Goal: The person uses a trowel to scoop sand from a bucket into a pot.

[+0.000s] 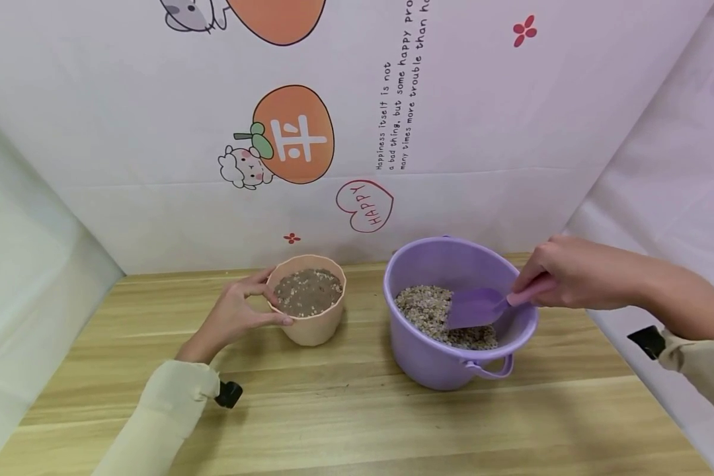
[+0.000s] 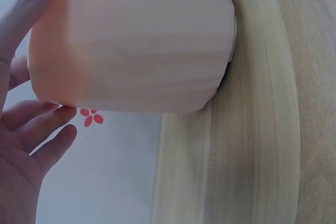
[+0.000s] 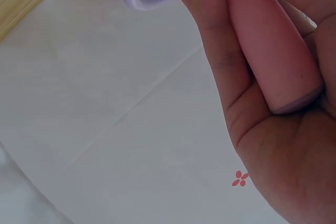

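Observation:
My left hand [image 1: 238, 309] holds the rim of a peach flower pot [image 1: 315, 329], its thumb on the near side and fingers on the far side. Grey-brown soil [image 1: 309, 294] dotted with pale grains fills the pot nearly to the top. In the left wrist view the pot's side wall [image 2: 142, 45] stands between thumb and fingers. My right hand [image 1: 562, 274] grips the pink handle [image 3: 273, 45] of a small shovel, whose purple blade [image 1: 476, 308] lies on coarse gravel [image 1: 425, 311] inside a purple bucket [image 1: 434, 360]. The blade's tip is partly hidden in the gravel.
The wooden table [image 1: 333, 423] carries both containers, the bucket right of the pot. A bucket handle [image 1: 494, 369] juts from its near side. Behind stands a white printed backdrop [image 1: 452, 132], with white sheeting [image 1: 678, 172] at the right.

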`<state>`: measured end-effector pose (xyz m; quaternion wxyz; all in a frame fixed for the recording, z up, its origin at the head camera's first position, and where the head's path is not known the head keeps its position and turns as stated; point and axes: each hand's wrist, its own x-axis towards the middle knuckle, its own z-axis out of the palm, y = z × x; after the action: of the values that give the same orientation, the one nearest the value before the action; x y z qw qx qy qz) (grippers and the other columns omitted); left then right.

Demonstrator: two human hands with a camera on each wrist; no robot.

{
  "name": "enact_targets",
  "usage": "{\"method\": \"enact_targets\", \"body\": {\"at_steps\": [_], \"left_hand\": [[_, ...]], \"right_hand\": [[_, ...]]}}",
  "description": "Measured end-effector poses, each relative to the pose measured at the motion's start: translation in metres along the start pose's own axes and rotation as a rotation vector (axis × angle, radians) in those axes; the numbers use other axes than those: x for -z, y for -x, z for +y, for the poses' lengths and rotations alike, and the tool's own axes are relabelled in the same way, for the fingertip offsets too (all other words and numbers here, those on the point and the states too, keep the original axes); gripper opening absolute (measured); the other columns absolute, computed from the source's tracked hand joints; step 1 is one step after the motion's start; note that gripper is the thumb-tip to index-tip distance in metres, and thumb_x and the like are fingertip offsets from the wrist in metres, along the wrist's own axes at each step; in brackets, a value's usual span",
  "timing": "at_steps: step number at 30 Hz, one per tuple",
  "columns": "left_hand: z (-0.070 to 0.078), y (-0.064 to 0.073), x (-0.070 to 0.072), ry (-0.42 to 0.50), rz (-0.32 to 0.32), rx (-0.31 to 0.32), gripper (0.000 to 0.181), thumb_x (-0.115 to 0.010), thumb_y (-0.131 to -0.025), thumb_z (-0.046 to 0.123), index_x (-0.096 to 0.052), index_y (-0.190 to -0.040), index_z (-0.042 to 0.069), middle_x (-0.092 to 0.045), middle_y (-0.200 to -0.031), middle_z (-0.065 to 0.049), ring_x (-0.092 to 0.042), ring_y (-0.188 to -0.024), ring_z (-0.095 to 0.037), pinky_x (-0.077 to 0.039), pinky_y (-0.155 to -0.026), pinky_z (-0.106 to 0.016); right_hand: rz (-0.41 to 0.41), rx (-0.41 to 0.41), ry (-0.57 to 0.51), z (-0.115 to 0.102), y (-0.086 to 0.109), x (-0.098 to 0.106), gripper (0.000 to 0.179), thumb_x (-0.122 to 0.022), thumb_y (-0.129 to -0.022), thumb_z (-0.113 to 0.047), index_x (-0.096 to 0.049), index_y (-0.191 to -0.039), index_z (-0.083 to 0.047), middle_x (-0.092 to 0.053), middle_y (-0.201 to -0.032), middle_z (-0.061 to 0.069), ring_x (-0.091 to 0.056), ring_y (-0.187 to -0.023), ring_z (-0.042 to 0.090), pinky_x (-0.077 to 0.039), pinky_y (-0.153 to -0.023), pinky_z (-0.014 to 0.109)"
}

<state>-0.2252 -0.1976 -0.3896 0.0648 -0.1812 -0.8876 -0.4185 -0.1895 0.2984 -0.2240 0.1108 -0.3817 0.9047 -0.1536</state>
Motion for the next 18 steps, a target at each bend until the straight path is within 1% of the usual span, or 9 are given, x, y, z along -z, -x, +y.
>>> {"method": "enact_targets", "body": {"at_steps": [6,11,15,18], "left_hand": [[0.005,0.004,0.002,-0.03,-0.01,-0.034,0.034,-0.094,-0.058,0.049,-0.07,-0.069,0.026,-0.053,-0.146,-0.008,-0.047,-0.135,-0.037,-0.037,-0.106,-0.061],[0.008,0.007,0.001,-0.032,-0.026,-0.047,0.033,-0.093,-0.057,0.051,-0.071,-0.068,0.03,-0.054,-0.145,-0.006,-0.047,-0.134,-0.036,-0.037,-0.106,-0.061],[0.01,0.01,0.001,-0.017,-0.036,-0.066,0.032,-0.093,-0.057,0.049,-0.071,-0.068,0.03,-0.053,-0.145,-0.009,-0.048,-0.134,-0.036,-0.037,-0.106,-0.061],[0.011,0.013,0.001,-0.012,-0.04,-0.09,0.03,-0.094,-0.058,0.047,-0.071,-0.068,0.03,-0.054,-0.144,-0.012,-0.049,-0.133,-0.036,-0.039,-0.105,-0.06]], "right_hand": [[-0.001,0.012,0.042,0.0,-0.001,0.002,0.006,-0.076,-0.089,-0.02,-0.081,-0.091,-0.022,-0.074,-0.084,-0.015,-0.065,-0.068,-0.003,-0.053,-0.058,0.021],[-0.032,-0.018,0.041,-0.001,-0.002,0.003,0.007,-0.077,-0.088,-0.017,-0.081,-0.09,-0.022,-0.073,-0.083,-0.016,-0.062,-0.066,-0.003,-0.053,-0.057,0.021],[-0.049,-0.038,0.041,-0.001,-0.002,0.003,0.008,-0.077,-0.088,-0.016,-0.081,-0.09,-0.022,-0.072,-0.082,-0.017,-0.061,-0.064,-0.003,-0.052,-0.056,0.022],[-0.051,-0.036,0.056,-0.002,-0.003,0.003,0.007,-0.078,-0.087,-0.017,-0.081,-0.089,-0.023,-0.072,-0.081,-0.018,-0.061,-0.064,-0.003,-0.052,-0.056,0.021]]}}
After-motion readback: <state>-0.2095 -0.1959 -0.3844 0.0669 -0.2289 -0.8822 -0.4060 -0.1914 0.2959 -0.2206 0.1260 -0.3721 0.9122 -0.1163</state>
